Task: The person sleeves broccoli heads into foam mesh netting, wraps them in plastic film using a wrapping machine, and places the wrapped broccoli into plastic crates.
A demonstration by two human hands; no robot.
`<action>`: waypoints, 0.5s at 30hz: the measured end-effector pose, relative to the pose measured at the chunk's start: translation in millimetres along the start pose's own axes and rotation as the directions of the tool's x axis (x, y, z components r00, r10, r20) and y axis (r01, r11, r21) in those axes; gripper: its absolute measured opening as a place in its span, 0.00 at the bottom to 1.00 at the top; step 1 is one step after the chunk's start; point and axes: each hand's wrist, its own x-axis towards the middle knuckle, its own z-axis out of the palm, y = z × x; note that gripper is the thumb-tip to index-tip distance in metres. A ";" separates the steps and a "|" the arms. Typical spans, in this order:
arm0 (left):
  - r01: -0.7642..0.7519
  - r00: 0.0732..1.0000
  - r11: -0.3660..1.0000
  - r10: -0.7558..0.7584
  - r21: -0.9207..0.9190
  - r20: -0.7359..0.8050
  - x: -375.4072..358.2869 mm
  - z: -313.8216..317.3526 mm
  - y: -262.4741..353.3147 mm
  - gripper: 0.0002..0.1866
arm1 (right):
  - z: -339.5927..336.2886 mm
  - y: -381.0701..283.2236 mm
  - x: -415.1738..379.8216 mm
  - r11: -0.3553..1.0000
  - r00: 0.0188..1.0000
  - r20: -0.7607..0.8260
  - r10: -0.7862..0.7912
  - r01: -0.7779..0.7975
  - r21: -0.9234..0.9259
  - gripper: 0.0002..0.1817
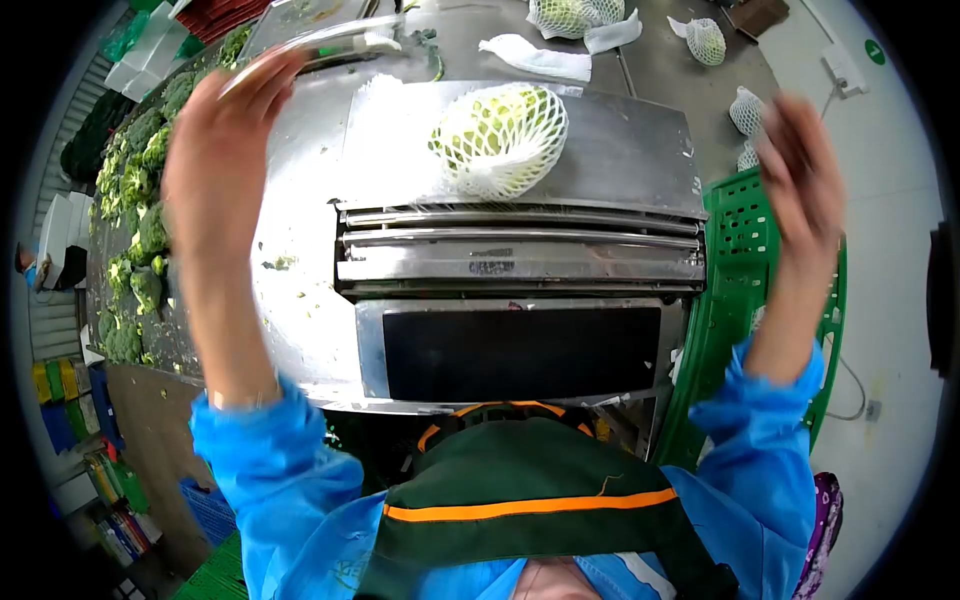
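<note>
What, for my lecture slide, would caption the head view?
Left hand and right hand, blurred, flank a foam-netted green vegetable.

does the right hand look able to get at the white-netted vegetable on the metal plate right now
Probably yes: the right hand, though blurred, looks empty, and nothing seems to stand between it and the white-netted vegetable on the metal plate.

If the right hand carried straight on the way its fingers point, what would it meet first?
Probably the white-netted piece on the metal table, close by the fingertips of the right hand in this view. The hand is blurred and its height unclear, so it might pass above.
</note>
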 end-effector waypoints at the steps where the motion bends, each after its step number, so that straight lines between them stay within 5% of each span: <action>1: -0.002 0.981 0.689 0.142 0.725 -0.133 19.1 1.2 -23.6 0.14 | -4.2 19.9 36.5 0.981 0.999 0.027 -0.020 0.025 -0.194 0.10; 2: -0.054 0.996 0.592 0.085 0.804 0.005 27.6 6.2 -51.4 0.11 | -8.5 39.9 72.9 0.924 0.998 0.053 -0.040 0.057 -0.379 0.12; 3: -0.463 0.883 0.282 0.063 0.840 0.465 57.7 -27.1 -107.1 0.13 | -9.9 86.6 90.3 0.717 0.986 -0.044 -0.162 0.087 -0.692 0.14; 4: -0.626 0.768 0.145 -0.054 0.766 0.638 50.6 -20.6 -128.9 0.22 | -22.3 120.2 96.0 0.393 0.912 0.346 -0.221 0.408 -0.824 0.19; 5: -0.688 0.688 0.064 -0.259 0.723 0.678 39.9 -18.9 -144.5 0.32 | -31.2 143.7 100.1 0.019 0.725 0.679 -0.121 0.685 -0.728 0.25; 6: -0.531 0.685 0.338 -0.369 0.777 0.628 27.9 2.5 -133.1 0.41 | -23.6 155.2 87.7 0.076 0.738 0.669 -0.086 0.674 -0.734 0.30; 7: -0.449 0.704 0.532 -0.285 0.718 0.651 24.5 0.0 -146.6 0.45 | -8.9 166.6 69.6 0.143 0.751 0.659 -0.035 0.657 -0.741 0.36; 8: -0.367 0.755 0.649 -0.211 0.666 0.621 23.4 7.6 -151.1 0.46 | 6.3 180.0 63.4 0.366 0.777 0.627 -0.050 0.598 -0.713 0.37; 10: -0.314 0.811 0.753 -0.105 0.579 0.576 21.9 20.7 -157.6 0.47 | 26.3 194.3 56.7 0.755 0.822 0.569 0.017 0.363 -0.546 0.37; 12: -0.374 0.817 0.746 -0.016 0.551 0.576 26.1 23.6 -160.1 0.46 | 19.5 190.1 55.4 0.950 0.789 0.565 0.242 -0.075 -0.302 0.35; 13: -0.261 0.828 0.798 -0.104 0.544 0.551 23.6 26.7 -153.4 0.44 | 24.2 175.0 49.8 0.765 0.674 0.564 0.478 -0.635 0.111 0.33; 14: -0.137 0.825 0.837 -0.199 0.530 0.528 14.8 31.8 -139.8 0.42 | 28.8 159.9 44.3 0.209 0.512 0.525 0.680 -0.822 0.530 0.32; 15: -0.004 0.804 0.860 -0.300 0.510 0.514 1.3 36.7 -125.5 0.40 | 34.6 142.6 26.8 0.474 0.560 0.402 0.724 -0.828 0.299 0.32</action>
